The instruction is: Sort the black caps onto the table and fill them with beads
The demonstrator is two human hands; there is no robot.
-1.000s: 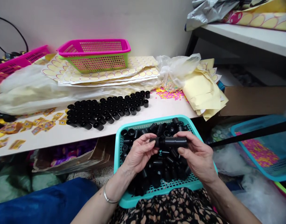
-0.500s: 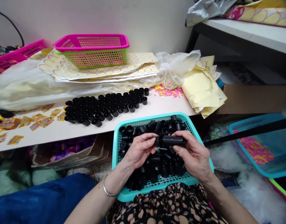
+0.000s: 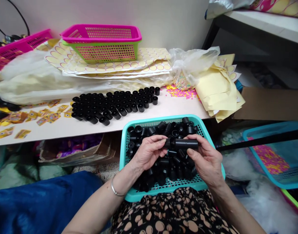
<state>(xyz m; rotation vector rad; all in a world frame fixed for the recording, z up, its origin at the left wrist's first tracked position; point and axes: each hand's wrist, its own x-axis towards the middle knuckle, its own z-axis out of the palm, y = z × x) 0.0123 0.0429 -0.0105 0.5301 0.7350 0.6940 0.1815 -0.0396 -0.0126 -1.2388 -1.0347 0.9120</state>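
Above a turquoise basket [image 3: 124,152], both hands grip black plastic pieces lined up end to end. My left hand [image 3: 151,151] pinches a short, narrower black piece [image 3: 167,143] between thumb and fingers. Around the far end of a longer black tube [image 3: 185,144], my right hand [image 3: 204,156] is closed. The two pieces meet at the middle; whether they are joined I cannot tell. Below the hands, many loose black caps and tubes [image 3: 163,172] fill the basket, which rests on the lap.
Rows of upright black caps [image 3: 115,104] stand on the white table [image 3: 102,131]. Behind them sit stacked pink and green baskets [image 3: 102,52] on sticker sheets. Yellow paper [image 3: 217,94] and pink beads [image 3: 181,92] lie right. A black bar [image 3: 261,139] crosses beside a blue basket [image 3: 275,180].
The camera view has shifted, so the table and baskets sit slightly farther right. Both hands keep hold of the black pieces, with little change in their grip.
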